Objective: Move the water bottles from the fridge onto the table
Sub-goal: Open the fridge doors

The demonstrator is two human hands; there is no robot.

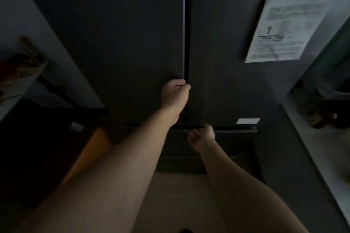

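A dark fridge with two upper doors fills the view, and both doors are closed. The left door (113, 43) and the right door (223, 53) meet at a narrow black seam. My left hand (175, 94) reaches up to that seam, with its fingers curled around the inner edge of the left door. My right hand (201, 136) hangs lower, just below the right door's bottom edge, in front of the lower drawer (233, 145). Its fingers are loosely bent and hold nothing. No water bottles are visible.
A printed paper sheet (284, 15) hangs on the right door, with a small white label (248, 121) near its bottom. A pale counter (325, 157) with dark items runs along the right. A shelf with clutter (19, 66) stands at the left. Beige floor (180, 195) lies below.
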